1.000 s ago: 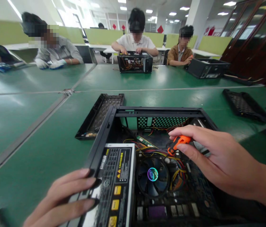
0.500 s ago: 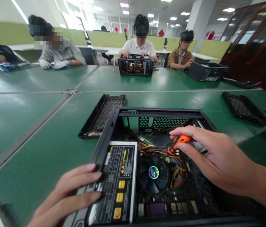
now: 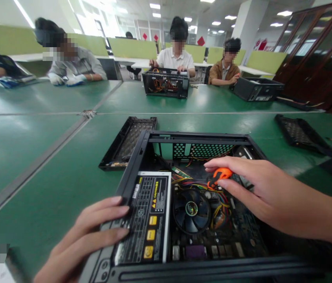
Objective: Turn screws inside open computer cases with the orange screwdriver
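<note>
Our right grip pinches a screwdriver, best held steady, two o'clock from the CPU fan; left grip spread.

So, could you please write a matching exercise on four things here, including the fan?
1. left hand
2. tool
3. fan
4. power supply

A. round badge at its centre
B. orange and black, in the right hand
C. fingers laid on the side of the case
D. "CAUTION" printed in yellow

Pairs: 1-C, 2-B, 3-A, 4-D
</note>
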The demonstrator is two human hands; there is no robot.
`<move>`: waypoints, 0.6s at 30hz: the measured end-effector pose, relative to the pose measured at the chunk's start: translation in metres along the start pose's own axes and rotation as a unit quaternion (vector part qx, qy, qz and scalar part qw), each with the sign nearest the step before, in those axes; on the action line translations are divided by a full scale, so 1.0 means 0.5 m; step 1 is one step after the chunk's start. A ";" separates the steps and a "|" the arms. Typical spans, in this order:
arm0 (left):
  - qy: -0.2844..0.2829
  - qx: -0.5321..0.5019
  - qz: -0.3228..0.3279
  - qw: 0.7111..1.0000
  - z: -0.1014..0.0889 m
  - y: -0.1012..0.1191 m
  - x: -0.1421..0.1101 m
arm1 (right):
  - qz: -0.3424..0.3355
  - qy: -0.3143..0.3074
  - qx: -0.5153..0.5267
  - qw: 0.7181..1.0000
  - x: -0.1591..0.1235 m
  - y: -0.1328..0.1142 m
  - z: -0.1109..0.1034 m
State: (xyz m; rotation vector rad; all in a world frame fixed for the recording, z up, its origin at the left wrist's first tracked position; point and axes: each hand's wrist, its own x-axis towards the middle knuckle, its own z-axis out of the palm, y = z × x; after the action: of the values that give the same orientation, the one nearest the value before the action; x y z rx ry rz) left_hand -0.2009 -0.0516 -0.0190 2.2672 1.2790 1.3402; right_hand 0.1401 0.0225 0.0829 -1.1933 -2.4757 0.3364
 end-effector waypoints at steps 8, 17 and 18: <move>-0.079 0.045 0.093 0.991 -0.023 -0.018 0.011 | 0.014 0.022 0.010 1.000 -0.093 -0.018 -0.010; -0.058 0.030 0.060 0.996 -0.014 -0.004 0.011 | 0.002 0.009 0.029 1.000 -0.099 -0.018 0.017; -0.046 0.038 0.046 0.997 -0.014 -0.003 0.010 | 0.001 0.010 0.030 1.000 -0.099 -0.018 0.017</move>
State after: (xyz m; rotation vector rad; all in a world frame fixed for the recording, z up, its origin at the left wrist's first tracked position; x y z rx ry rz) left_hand -0.2063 -0.0484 -0.0128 2.4372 1.2300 1.2198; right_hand 0.1583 -0.0224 0.0675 -1.1708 -2.4301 0.3942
